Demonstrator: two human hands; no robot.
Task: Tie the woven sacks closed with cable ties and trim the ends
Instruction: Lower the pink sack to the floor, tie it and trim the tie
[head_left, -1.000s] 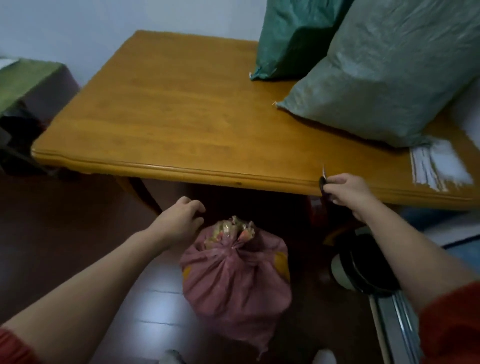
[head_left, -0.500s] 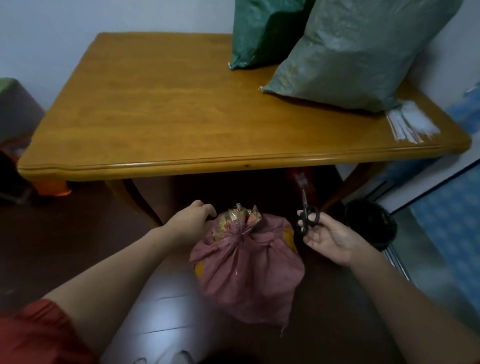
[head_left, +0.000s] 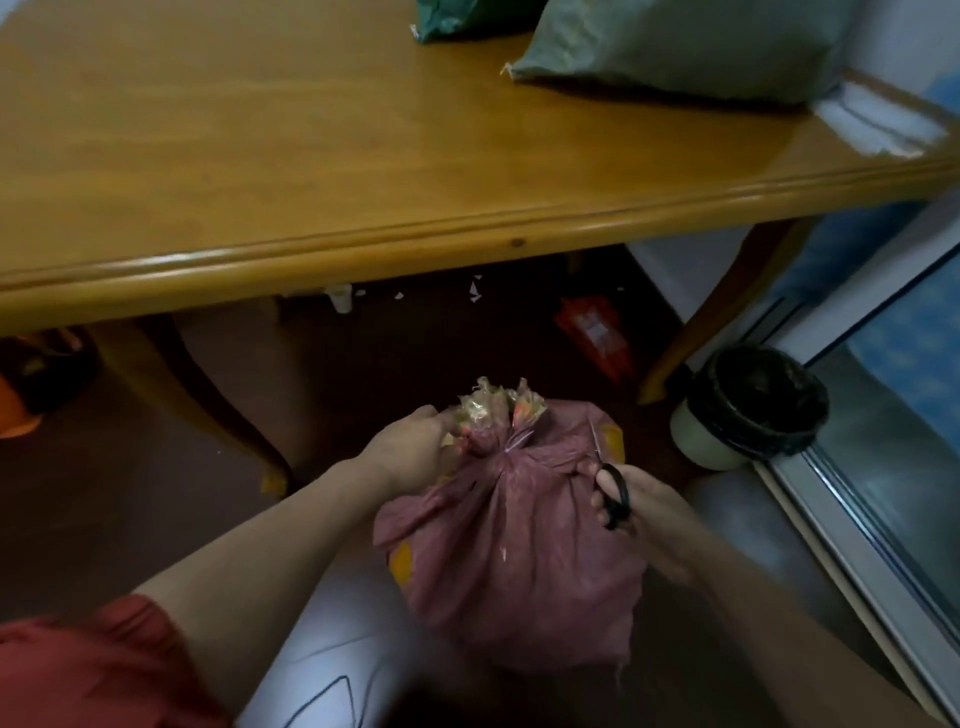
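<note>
A pink woven sack (head_left: 519, 561) stands on the dark floor in front of the table, its neck gathered tight and a frayed tuft (head_left: 496, 408) sticking up. My left hand (head_left: 410, 449) pinches the left side of that neck. My right hand (head_left: 631, 506) holds black-handled scissors (head_left: 610, 486) against the sack's right shoulder, blades pointing up toward the neck. The cable tie itself is too thin to make out. Two green woven sacks (head_left: 691, 52) lie on the table at the back right.
The wooden table (head_left: 322, 156) has its front edge just above the sack, with curved legs left and right. White cable ties (head_left: 878, 124) lie on its right corner. A black-lined bin (head_left: 753, 405) stands to the right, a red packet (head_left: 597, 332) lies under the table, and a sliding-door track (head_left: 852, 525) runs along the right.
My right hand took the scissors from the table edge down to the sack's right side. My left hand closed on the neck. The view tilted down and moved nearer.
</note>
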